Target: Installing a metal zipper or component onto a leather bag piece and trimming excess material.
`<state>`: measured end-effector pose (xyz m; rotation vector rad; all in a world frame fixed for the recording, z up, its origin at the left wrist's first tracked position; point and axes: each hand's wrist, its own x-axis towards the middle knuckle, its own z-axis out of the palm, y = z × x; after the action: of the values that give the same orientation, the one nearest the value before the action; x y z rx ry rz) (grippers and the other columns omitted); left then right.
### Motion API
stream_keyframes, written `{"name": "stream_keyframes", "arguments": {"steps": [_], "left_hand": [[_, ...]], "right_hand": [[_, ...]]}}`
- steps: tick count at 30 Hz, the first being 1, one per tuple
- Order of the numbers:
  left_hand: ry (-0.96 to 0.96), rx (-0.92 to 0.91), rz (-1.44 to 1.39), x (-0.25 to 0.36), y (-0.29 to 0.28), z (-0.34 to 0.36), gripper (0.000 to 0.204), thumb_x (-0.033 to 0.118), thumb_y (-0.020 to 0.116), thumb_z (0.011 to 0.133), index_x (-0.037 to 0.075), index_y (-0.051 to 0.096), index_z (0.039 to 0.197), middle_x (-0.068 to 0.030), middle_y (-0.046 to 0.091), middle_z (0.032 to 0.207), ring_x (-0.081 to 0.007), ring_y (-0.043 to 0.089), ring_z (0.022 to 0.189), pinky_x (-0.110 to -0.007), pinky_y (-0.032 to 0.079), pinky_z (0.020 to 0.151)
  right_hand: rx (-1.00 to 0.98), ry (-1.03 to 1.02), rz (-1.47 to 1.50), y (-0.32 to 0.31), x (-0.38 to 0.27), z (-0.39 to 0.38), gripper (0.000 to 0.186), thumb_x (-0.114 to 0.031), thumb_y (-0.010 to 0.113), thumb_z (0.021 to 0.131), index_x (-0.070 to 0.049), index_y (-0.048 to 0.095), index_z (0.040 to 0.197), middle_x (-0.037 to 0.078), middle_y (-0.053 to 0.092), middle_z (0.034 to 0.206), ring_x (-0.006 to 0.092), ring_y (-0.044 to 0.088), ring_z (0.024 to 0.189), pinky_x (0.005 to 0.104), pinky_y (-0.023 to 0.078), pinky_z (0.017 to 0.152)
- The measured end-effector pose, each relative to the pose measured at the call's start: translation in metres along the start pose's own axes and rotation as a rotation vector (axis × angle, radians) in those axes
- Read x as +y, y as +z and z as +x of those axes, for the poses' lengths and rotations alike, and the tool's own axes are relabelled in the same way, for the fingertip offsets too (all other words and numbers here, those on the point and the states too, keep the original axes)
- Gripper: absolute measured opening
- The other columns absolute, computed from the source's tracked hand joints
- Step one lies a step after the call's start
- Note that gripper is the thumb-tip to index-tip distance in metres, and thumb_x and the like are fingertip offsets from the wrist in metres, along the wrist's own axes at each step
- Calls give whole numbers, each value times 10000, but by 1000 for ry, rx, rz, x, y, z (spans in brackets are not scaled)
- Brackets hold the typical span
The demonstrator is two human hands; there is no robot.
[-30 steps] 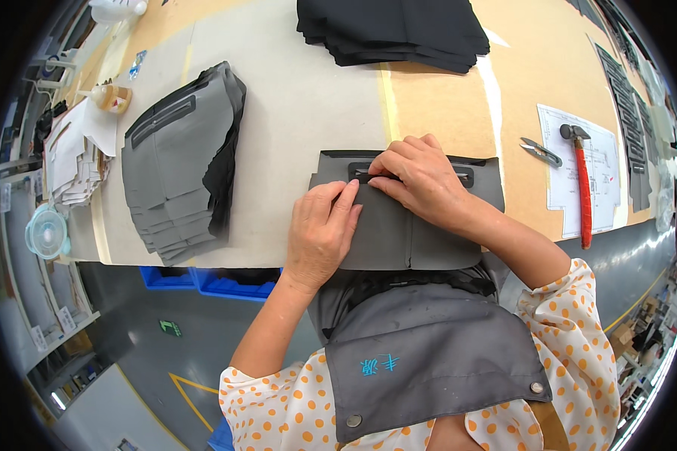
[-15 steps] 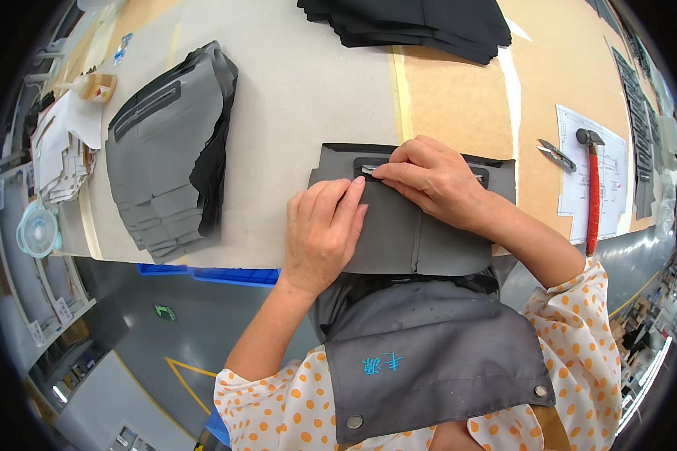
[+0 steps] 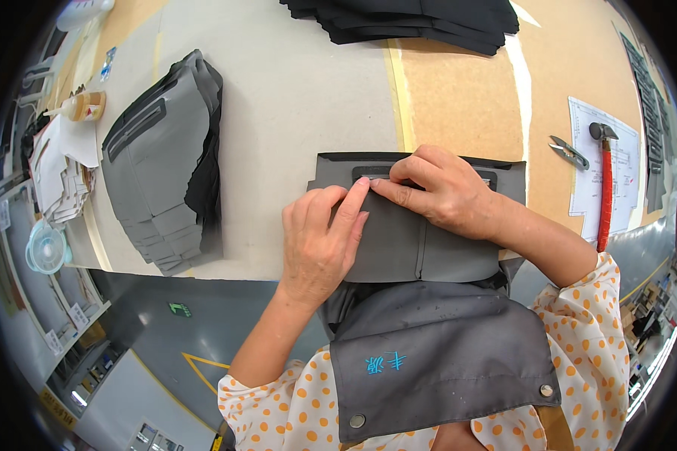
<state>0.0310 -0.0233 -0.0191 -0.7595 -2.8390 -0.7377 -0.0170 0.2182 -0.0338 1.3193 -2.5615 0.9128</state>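
Note:
A grey fabric panel with a black-framed slot lies at the table's front edge. My left hand rests at its left side. The index fingertip presses the slot's left end, the other fingers are loosely bent, and the thumb stands apart from the index finger. My right hand lies over the slot's middle, thumb and index finger pinched together at its lower edge beside the left fingertip. What is between them is too small to make out. This hand hides much of the slot.
Similar grey panels are stacked at left; black fabric pieces lie at the far edge. To the right are thread snips, a red-handled hammer and a printed sheet. A bottle and papers sit far left.
The view has shifted slightly. My right fingers have come closer to the left fingertip, and the pale gap seen at the slot's left end is now mostly covered.

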Motion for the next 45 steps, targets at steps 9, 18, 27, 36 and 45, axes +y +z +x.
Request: {"name": "stream_keyframes", "arguments": {"steps": [9,18,27,36,45], "left_hand": [[53,-62,30,-11,-6,2,459,98,776,866,100,687,1317,-62,570,1141,-259,559,1038,-401,448,891],[192,-144,151,-22,-15,1,483,105,758,877,132,677,1352,-38,554,1181,-241,550,1076,-385,455,888],[267,-176,193,-31,-18,-1,522,109,767,863,135,665,1374,-12,546,1224,-216,531,1105,-366,454,894],[296,-196,233,-32,-24,0,559,117,765,843,133,650,1390,-8,543,1238,-208,530,1126,-367,438,894],[215,-104,268,-31,-27,4,472,29,710,869,96,679,1336,-34,613,1179,-237,593,1082,-381,443,893]], "right_hand": [[-23,-6,-9,0,-1,1,384,-110,667,815,-27,712,1187,64,587,1009,216,572,880,345,525,790],[-26,-36,-48,-1,-2,-1,375,-103,677,824,-4,705,1184,72,584,1018,218,570,882,347,525,781],[13,-73,-73,2,-2,-1,381,-100,686,812,-4,707,1180,68,567,1004,214,564,880,342,522,768],[31,-77,-80,3,-7,0,355,-97,684,806,2,699,1147,67,559,993,220,560,876,342,517,764],[69,-86,-165,22,-13,15,392,-105,666,799,30,682,1166,76,561,988,226,561,895,338,508,777]]}}
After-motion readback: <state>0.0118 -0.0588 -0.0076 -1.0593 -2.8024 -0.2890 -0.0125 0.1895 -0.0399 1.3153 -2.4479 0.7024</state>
